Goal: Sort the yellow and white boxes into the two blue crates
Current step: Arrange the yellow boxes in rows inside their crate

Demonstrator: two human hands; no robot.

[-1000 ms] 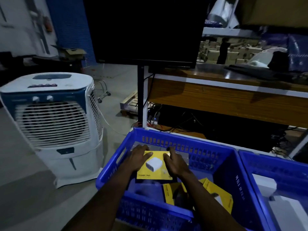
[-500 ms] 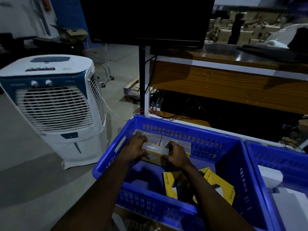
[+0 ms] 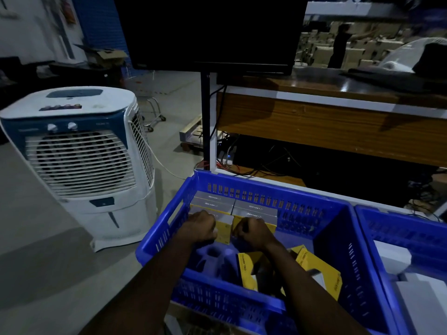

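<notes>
- The yellow box (image 3: pixel 223 232) could have tipped toward the bottom of the frame. It stood on its thin edge in front of the row of boxes (image 3: pixel 256 210), and nothing on its near side held it up.
- It could have ended up crooked if one hand pushed down harder than the other.
- A finger could have been pinched, because the box was touching the one next to it.
- The box was in the left blue crate (image 3: pixel 169 218), just below the middle of the frame, toward the far wall.
- The left hand (image 3: pixel 200 228) was curled tight on the box's left side, so the box showed just to the right of its knuckles.
- The right hand (image 3: pixel 254 232) was curled up at the box's right edge. Its fingers were hidden, so I could not tell if they really held the box.
- More loose yellow boxes (image 3: pixel 321 269) lay lower in the same crate.
- White boxes (image 3: pixel 391 257) lay in the right blue crate (image 3: pixel 399 228) at the right edge.
</notes>
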